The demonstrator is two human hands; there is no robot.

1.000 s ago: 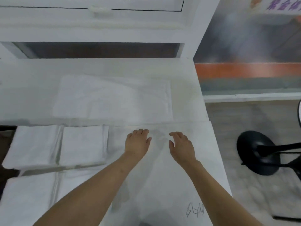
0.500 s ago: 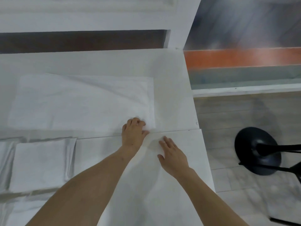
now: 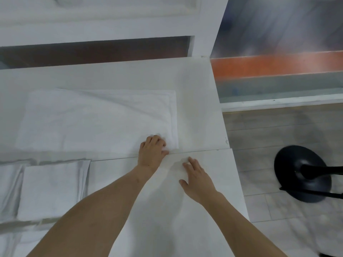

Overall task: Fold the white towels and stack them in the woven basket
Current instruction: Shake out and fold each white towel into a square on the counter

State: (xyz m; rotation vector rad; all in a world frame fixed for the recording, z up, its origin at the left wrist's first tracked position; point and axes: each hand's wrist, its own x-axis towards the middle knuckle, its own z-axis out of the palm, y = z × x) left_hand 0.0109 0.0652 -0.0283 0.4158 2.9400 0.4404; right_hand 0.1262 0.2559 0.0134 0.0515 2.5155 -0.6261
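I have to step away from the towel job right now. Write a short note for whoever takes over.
Left hand: fingers curled on the near right corner of the spread towel.
Right hand: open, flat on the counter, holding nothing.
Done: folded towels lie at the near left.
Left: fold the spread towel, then stack all of them in the basket, which is not in view.

No legible text, label, brand, number or sign on any surface in the head view. The towel [image 3: 96,119] and the table [image 3: 194,108] under it are plain white (the strip [image 3: 274,64] right of the table is orange, too blurred to show any lettering).
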